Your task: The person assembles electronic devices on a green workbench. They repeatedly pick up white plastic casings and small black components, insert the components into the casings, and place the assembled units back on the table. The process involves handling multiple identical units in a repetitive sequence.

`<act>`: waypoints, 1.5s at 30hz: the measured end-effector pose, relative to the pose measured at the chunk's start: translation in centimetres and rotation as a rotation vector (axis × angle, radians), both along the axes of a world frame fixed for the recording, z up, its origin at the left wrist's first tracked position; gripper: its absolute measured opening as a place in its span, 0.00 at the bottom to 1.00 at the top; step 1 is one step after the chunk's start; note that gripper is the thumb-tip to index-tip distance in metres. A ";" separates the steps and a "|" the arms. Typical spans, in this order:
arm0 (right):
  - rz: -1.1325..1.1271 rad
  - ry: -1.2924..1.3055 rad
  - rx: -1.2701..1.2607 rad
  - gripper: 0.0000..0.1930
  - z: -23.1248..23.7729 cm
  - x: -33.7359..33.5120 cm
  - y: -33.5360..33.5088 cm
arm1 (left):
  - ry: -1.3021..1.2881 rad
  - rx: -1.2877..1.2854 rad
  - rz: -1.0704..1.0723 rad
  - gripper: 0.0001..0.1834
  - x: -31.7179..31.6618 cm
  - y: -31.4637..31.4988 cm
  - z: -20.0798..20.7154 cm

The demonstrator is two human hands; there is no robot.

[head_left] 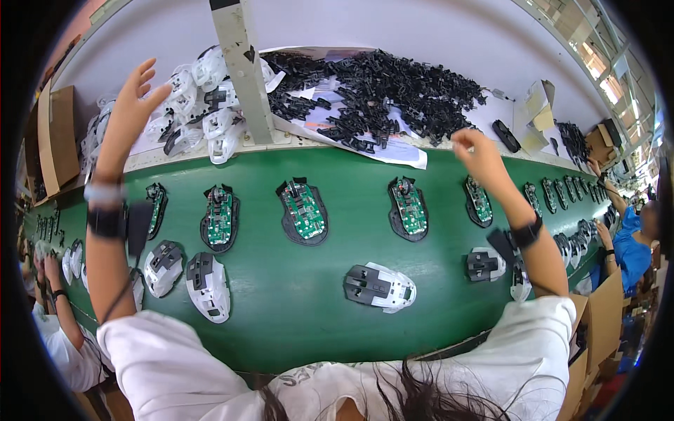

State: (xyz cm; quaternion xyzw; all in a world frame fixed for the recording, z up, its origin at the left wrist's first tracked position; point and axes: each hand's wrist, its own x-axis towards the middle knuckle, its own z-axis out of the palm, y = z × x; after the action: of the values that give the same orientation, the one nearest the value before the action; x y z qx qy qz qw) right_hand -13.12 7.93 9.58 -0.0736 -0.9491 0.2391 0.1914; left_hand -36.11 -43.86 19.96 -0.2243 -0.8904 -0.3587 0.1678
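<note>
My left hand (133, 105) is raised at the far left with its fingers spread, holding nothing, close to a heap of white and grey mouse shells (223, 125). My right hand (483, 156) has its fingers curled at the right edge of a pile of small black plastic parts (393, 91); whatever they hold, if anything, is hidden. Below it lies a mouse base with a green circuit board (479, 201). More such bases stand in a row, among them one mouse base (306, 212) in the middle. A loose white and grey mouse top shell (380, 287) lies nearer me.
The green belt (295, 302) runs across in front of me. A pale metal post (246, 70) rises from the shelf behind it. Cardboard boxes (60, 140) stand at the left. Co-workers sit at both sides, one in a blue shirt (635, 242) at the right.
</note>
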 end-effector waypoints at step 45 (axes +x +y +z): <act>0.865 0.206 -0.090 0.09 2.5 1.6 -27.5 | -0.771 1.123 -0.305 0.30 27.6 5.4 -9.6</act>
State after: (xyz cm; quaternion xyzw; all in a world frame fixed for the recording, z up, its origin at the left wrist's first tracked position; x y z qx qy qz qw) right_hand -11.51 -19.61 12.08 0.3459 -0.8573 0.3442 0.1642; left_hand -8.52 -38.48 10.35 -0.0827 -0.5248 -0.8384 -0.1217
